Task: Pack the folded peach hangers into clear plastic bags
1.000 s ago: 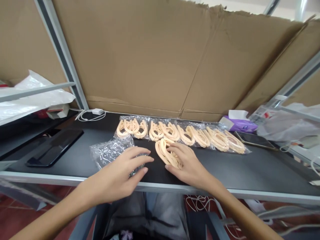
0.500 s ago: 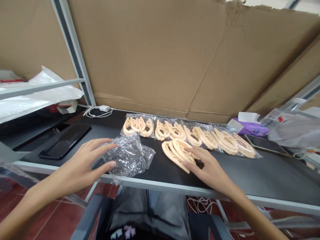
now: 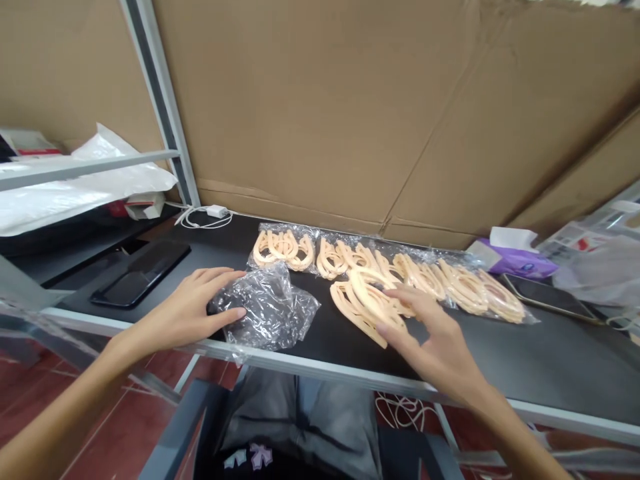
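A loose pile of cream plastic hoops (image 3: 364,301) lies on the black table (image 3: 525,360) near its front edge. My right hand (image 3: 434,335) rests flat on the pile, fingers stretched out over it. A crumpled stack of clear plastic bags (image 3: 267,308) lies to the left. My left hand (image 3: 193,310) touches the stack's left side, fingers curled against it with the thumb underneath. Behind both, a row of bagged hoops (image 3: 400,272) runs along the back of the table.
A black phone (image 3: 143,272) lies at the left, a white charger and cable (image 3: 207,215) behind it. A purple tissue pack (image 3: 515,259) and another phone (image 3: 550,293) sit at the right. Cardboard sheets (image 3: 350,113) wall off the back. A metal post (image 3: 160,107) stands at left.
My left hand slid leftward off the top of the clear bags to their left edge. My right hand drew back toward me along the loose hoops. The view shifted right.
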Action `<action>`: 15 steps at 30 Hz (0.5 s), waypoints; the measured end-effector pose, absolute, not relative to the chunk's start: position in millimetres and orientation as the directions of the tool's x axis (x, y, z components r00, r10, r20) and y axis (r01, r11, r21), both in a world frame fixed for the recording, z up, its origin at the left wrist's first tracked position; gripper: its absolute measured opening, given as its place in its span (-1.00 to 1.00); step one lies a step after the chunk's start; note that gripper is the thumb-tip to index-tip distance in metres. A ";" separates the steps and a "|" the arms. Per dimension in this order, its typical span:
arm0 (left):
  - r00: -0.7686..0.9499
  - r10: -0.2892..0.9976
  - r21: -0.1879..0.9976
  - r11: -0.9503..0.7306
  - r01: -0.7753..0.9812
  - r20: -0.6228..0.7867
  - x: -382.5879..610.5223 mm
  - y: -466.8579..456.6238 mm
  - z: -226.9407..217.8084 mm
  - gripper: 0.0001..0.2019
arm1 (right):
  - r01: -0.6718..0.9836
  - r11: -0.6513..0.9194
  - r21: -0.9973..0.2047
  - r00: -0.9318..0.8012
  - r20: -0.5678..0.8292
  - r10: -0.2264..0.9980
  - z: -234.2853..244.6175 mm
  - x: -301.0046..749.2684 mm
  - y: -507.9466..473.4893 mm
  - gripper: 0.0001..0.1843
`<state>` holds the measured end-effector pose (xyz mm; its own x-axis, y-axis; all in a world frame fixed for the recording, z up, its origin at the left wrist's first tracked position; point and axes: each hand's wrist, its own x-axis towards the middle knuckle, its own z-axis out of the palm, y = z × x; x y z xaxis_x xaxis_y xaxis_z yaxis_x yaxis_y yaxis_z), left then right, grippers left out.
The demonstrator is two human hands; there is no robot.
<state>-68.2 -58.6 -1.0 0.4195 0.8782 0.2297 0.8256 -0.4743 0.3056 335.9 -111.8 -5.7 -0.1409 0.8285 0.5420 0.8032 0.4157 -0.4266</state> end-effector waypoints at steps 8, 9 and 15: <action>0.327 0.885 0.309 -0.429 0.849 0.330 -75.6 -52.5 -6.9 -0.45 | 0.795 0.551 -0.252 -0.480 0.294 0.827 -6.9 280.9 -137.3 -0.71; 0.316 0.877 0.287 -0.427 0.857 0.360 -73.6 -55.2 -5.3 -0.45 | 0.806 0.541 -0.241 -0.472 0.288 0.833 -8.1 278.1 -135.8 -0.72; 0.476 0.794 0.152 -0.560 0.814 0.378 -40.5 -83.9 5.8 -0.44 | 0.837 0.501 -0.220 -0.435 0.289 0.853 -13.4 269.8 -126.0 -0.72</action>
<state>-40.5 -83.9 5.8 0.4756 0.7943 0.3779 0.8143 -0.5601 0.1525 269.8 -126.0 -13.4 -0.4347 0.8528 0.2893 0.8368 0.5013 -0.2202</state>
